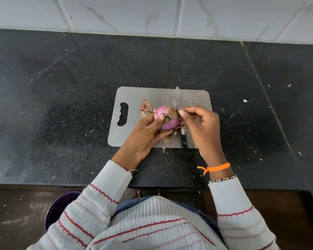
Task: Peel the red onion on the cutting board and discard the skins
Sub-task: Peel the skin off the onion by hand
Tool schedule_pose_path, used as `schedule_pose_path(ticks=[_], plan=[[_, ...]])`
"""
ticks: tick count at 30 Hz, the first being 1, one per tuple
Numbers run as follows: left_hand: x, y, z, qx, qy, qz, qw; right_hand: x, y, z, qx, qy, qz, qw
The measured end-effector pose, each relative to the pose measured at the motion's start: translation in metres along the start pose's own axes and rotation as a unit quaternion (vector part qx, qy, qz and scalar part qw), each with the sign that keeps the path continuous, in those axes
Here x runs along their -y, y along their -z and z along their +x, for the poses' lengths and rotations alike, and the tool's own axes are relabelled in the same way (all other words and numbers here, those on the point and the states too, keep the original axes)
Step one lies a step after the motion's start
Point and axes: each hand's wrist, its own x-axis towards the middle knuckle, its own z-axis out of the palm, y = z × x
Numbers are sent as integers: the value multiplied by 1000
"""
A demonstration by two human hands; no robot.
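A: We see the red onion [167, 117] held just above the grey cutting board [134, 98], don't we?

B: We do. The left hand [145, 134] cups it from below, thumb pressed beside the root end, fingers closed around the bulb.

A: And the right hand [200, 121]?

B: We see its thumb and forefinger pinched together at the onion's right side, on a bit of skin as far as we can tell.

A: Loose skins [145, 109] lie on the board to the left, and more [170, 137] under the left hand.

B: We also note a black-handled knife [177, 98] lying on the board beneath the hands, blade pointing toward the tiled wall [152, 13], on the dark speckled counter [61, 87].
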Motion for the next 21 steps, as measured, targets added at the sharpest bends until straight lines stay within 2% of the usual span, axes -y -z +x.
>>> schedule_pose_path(ticks=[4, 12, 21], plan=[[1, -1, 1, 13, -1, -17, 1000, 1, -5, -1, -3, -37, 7, 999], [4, 1, 4, 26, -50, 56, 997, 10, -6, -3, -12, 56, -63, 996], [3, 4, 3, 45, -80, 113, 989, 7, 1, 1, -7, 73, -32, 997]])
